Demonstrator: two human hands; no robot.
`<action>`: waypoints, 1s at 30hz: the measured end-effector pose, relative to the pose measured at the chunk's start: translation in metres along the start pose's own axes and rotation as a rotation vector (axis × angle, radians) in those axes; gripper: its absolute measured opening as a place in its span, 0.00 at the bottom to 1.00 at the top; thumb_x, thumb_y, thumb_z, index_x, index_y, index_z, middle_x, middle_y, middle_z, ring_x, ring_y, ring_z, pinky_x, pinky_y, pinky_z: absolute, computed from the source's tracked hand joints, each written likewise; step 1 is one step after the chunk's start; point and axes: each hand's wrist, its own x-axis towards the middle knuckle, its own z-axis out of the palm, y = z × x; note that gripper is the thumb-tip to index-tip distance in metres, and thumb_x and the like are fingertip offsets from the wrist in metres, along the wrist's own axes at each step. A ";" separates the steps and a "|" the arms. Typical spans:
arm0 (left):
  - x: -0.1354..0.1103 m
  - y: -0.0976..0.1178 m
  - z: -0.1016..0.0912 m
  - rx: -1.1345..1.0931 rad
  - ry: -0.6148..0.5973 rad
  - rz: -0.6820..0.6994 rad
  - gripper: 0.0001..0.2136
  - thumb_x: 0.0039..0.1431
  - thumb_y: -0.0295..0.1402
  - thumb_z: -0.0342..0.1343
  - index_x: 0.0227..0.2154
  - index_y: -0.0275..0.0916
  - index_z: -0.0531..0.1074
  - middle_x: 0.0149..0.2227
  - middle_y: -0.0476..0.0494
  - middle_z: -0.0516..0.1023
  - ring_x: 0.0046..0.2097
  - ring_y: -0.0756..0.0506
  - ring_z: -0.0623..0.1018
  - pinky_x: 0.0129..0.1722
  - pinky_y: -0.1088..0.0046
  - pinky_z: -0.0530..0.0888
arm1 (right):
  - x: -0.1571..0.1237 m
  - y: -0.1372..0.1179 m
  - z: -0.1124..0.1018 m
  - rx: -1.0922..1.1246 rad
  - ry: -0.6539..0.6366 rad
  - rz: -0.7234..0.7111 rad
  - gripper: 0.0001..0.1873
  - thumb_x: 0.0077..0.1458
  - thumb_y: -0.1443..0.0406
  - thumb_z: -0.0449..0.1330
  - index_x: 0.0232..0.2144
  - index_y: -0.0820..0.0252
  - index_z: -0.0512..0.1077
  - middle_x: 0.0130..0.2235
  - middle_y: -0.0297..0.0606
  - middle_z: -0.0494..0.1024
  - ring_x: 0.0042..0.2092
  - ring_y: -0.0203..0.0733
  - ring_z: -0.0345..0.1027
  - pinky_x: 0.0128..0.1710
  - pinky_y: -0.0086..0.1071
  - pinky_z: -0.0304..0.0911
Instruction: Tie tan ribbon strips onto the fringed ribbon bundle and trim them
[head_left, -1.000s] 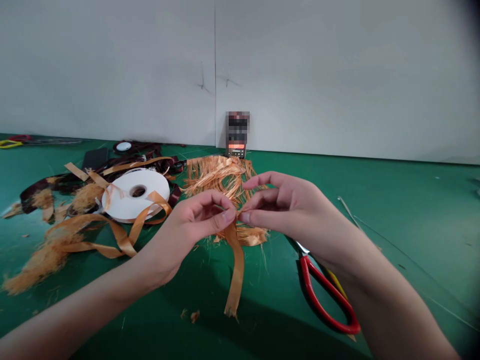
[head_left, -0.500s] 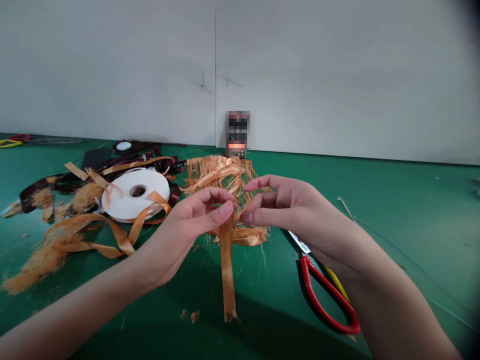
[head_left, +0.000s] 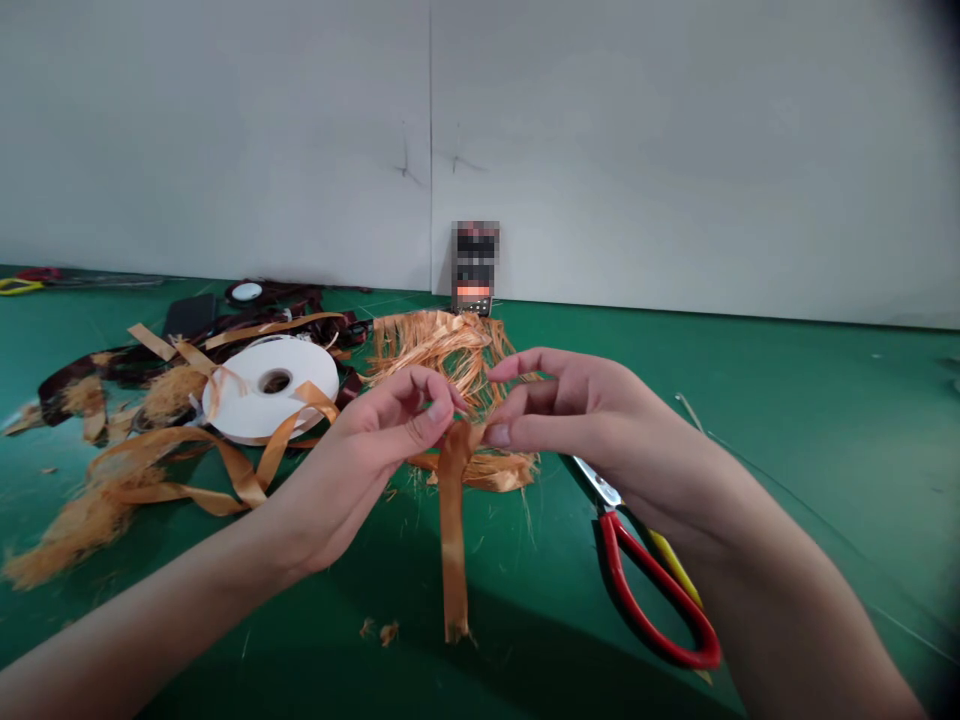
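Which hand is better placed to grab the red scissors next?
Probably the right hand: it is nearest the red-handled scissors, and its forearm lies partly over them. The left hand is farther away, on the other side of the hanging orange ribbon.

Left hand point(head_left: 360, 450), right hand point(head_left: 577, 415) — fingertips at orange satin ribbon point(head_left: 452, 540)
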 end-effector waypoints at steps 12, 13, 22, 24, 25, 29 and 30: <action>0.000 -0.003 0.001 0.134 0.102 -0.080 0.13 0.49 0.34 0.69 0.38 0.43 0.75 0.32 0.54 0.74 0.38 0.53 0.75 0.37 0.80 0.72 | 0.002 0.001 -0.013 -0.077 0.079 -0.065 0.14 0.47 0.67 0.68 0.37 0.59 0.70 0.34 0.35 0.81 0.37 0.37 0.75 0.40 0.32 0.68; 0.000 -0.003 0.001 0.141 0.103 -0.081 0.14 0.49 0.34 0.69 0.38 0.43 0.75 0.32 0.54 0.74 0.38 0.52 0.75 0.37 0.80 0.72 | 0.002 0.001 -0.014 -0.075 0.094 -0.088 0.14 0.47 0.66 0.69 0.37 0.59 0.70 0.34 0.35 0.81 0.38 0.37 0.75 0.41 0.31 0.69; 0.001 -0.003 0.003 0.129 0.079 -0.099 0.13 0.49 0.33 0.68 0.38 0.41 0.74 0.33 0.54 0.75 0.38 0.52 0.76 0.40 0.77 0.73 | 0.001 0.005 -0.010 0.033 0.068 -0.228 0.16 0.43 0.66 0.73 0.34 0.60 0.73 0.29 0.33 0.82 0.34 0.33 0.77 0.37 0.25 0.72; 0.001 -0.004 0.003 0.143 0.081 -0.103 0.13 0.49 0.33 0.69 0.38 0.42 0.75 0.32 0.54 0.75 0.37 0.53 0.75 0.39 0.79 0.73 | 0.002 0.006 -0.011 0.032 0.079 -0.238 0.16 0.42 0.66 0.73 0.33 0.61 0.73 0.28 0.33 0.82 0.33 0.33 0.76 0.36 0.24 0.71; 0.001 -0.004 0.003 0.146 0.085 -0.100 0.13 0.49 0.33 0.69 0.38 0.42 0.75 0.32 0.54 0.74 0.37 0.53 0.75 0.38 0.80 0.72 | 0.002 0.006 -0.011 0.027 0.088 -0.242 0.16 0.42 0.66 0.73 0.33 0.61 0.73 0.28 0.33 0.82 0.33 0.33 0.76 0.36 0.24 0.71; 0.001 -0.004 0.004 0.153 0.107 -0.079 0.12 0.48 0.32 0.69 0.36 0.42 0.75 0.31 0.55 0.74 0.36 0.54 0.74 0.36 0.82 0.72 | 0.004 0.007 -0.011 0.006 0.123 -0.262 0.16 0.42 0.64 0.73 0.33 0.62 0.73 0.28 0.35 0.81 0.33 0.34 0.76 0.36 0.26 0.71; 0.001 -0.004 0.005 0.155 0.110 -0.074 0.12 0.48 0.32 0.69 0.36 0.42 0.75 0.31 0.55 0.74 0.36 0.54 0.74 0.36 0.82 0.72 | 0.004 0.008 -0.010 0.005 0.131 -0.267 0.16 0.42 0.64 0.73 0.33 0.62 0.73 0.28 0.34 0.81 0.33 0.34 0.76 0.36 0.26 0.71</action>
